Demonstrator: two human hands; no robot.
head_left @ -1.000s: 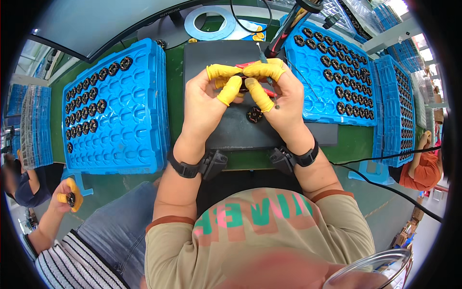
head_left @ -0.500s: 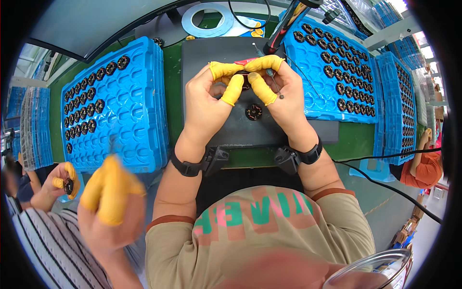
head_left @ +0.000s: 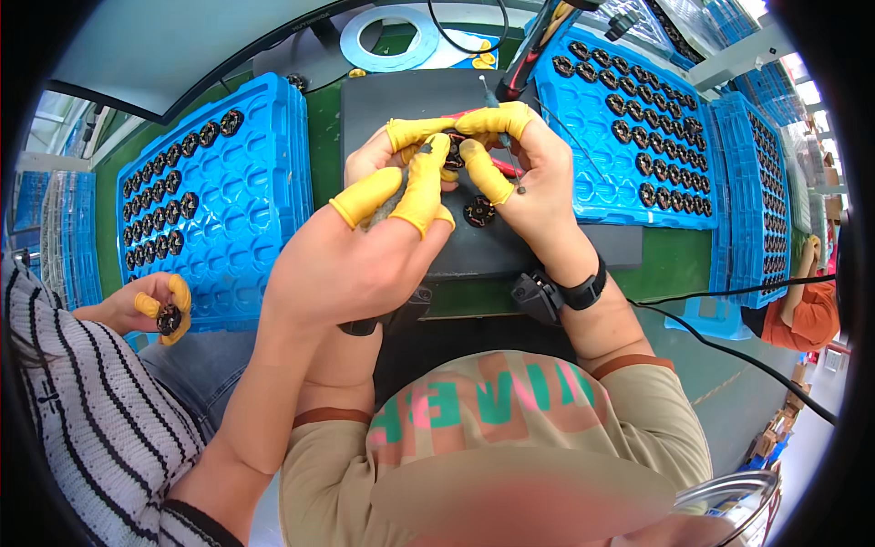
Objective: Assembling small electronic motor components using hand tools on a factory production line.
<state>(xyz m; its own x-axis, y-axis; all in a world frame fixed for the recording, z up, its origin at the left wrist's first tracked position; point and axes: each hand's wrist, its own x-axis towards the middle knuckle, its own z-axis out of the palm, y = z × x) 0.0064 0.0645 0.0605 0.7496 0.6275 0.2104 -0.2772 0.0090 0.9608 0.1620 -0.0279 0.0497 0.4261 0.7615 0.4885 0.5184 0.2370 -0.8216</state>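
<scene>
Fingers point(head_left: 489, 175) of the right hand point(head_left: 540, 178): thumb and index in yellow cots, bent in to a narrow gap, gripping the right side of a black round part point(head_left: 453, 153) over the dark mat point(head_left: 456, 251). Same hand also has a thin tool point(head_left: 490, 95) lying across it, tip toward the near side. Left hand point(head_left: 366, 157): yellow index along the far left of the part; thumb hidden, so can't tell how firm that grip is. Blocking it is a co-worker's right hand point(head_left: 360, 264), in from near left, yellow fingertips right by the part; contact unclear. Second round part point(head_left: 479, 211) sits on the mat, just near of the held one. Partly filled blue trays left point(head_left: 260, 214) and right point(head_left: 583, 193). Co-worker's left hand point(head_left: 137, 305), near left, pinches another round part point(head_left: 169, 317).
</scene>
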